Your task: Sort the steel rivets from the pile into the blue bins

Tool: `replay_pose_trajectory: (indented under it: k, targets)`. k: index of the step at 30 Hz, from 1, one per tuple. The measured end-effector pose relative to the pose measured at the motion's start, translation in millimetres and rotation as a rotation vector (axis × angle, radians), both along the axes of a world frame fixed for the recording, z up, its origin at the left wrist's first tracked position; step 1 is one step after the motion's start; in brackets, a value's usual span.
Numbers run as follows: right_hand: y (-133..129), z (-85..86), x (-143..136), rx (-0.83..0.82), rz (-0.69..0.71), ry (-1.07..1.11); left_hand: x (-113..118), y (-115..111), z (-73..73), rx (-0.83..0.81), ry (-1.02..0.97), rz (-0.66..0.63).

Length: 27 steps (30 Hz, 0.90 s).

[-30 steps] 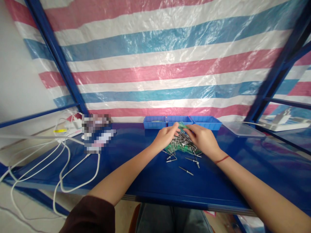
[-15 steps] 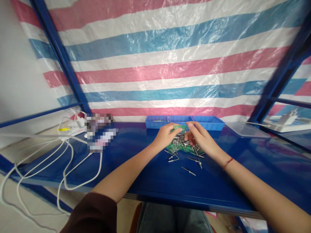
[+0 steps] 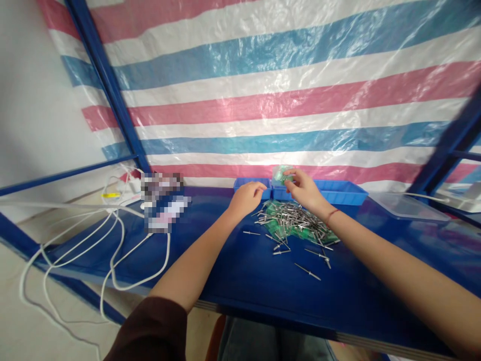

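Observation:
My right hand (image 3: 301, 186) pinches a small clear green plastic bag (image 3: 282, 174), raised above the middle of the blue divided tray (image 3: 338, 193). What the bag contains is too blurred to tell. My left hand (image 3: 246, 198) is closed, fingers curled together in front of the tray's left compartment; anything inside its grip is hidden. Between and below both hands lies a heap of silver blind rivets (image 3: 289, 219), with green plastic (image 3: 303, 233) showing under and among them. Several rivets lie loose nearer the front, one (image 3: 308, 271) closest to the edge.
White cables (image 3: 122, 250) loop over the table's left side, near a yellow item (image 3: 111, 195) and some blurred-out objects. A clear plastic lid (image 3: 408, 205) lies right of the tray. Blue posts (image 3: 108, 90) and a striped sheet (image 3: 263, 115) stand behind the blue table (image 3: 240, 281).
My hands have moved apart. The right one has lifted the green bag up and back over the tray, and the left has shifted left, off the rivet heap. The view has turned slightly.

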State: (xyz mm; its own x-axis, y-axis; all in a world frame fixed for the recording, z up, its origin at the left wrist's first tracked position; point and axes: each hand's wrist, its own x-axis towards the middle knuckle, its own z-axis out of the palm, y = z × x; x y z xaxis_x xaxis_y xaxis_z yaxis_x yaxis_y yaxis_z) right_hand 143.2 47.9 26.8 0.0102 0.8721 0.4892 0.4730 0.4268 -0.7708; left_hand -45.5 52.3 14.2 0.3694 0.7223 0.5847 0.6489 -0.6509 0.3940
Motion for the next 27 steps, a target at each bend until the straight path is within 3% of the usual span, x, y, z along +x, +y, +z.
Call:
replay_pose_trajectory:
  k: [4, 8, 14, 18, 22, 27]
  targets:
    - [43.3, 7.9, -27.6, -0.065, -0.017, -0.142, -15.5, 6.4, -2.7, -0.07, 0.128, 0.089]
    - [58.7, 3.4, -34.3, -0.107, -0.123, -0.279, -19.4, 10.5, -14.0, -0.129, 0.237, 0.099]
    - [23.0, -10.3, 0.1, -0.043, -0.193, -0.365, -3.5, 20.8, -33.4, -0.106, 0.284, 0.032]
    - [-15.2, -19.1, 20.8, -0.029, -0.126, -0.364, 13.5, 23.6, -41.9, -0.231, 0.275, 0.128]
    - [-39.3, -19.5, 28.7, -0.046, -0.135, -0.341, 22.0, 22.2, -43.3, -0.298, 0.227, 0.144]
    - [-43.7, -16.8, 27.9, 0.045, -0.107, -0.464, 24.2, 13.6, -38.6, -0.351, 0.18, 0.143]
